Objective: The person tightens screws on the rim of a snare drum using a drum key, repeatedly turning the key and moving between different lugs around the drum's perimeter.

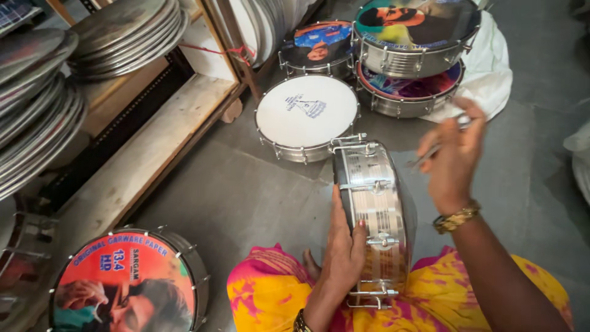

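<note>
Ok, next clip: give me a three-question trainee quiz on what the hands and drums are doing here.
1. True or false: the left hand rests on the metal side of the drum standing on edge.
2. What does the right hand hold? A) a thin metal tool B) a hammer C) a cloth
3. Fill in: the drum lying flat just beyond the upright one, the white-topped drum, sits on the ____.

Key: 1 true. 2 A, the thin metal tool, blurred, so its exact kind is unclear. 3 floor.
</note>
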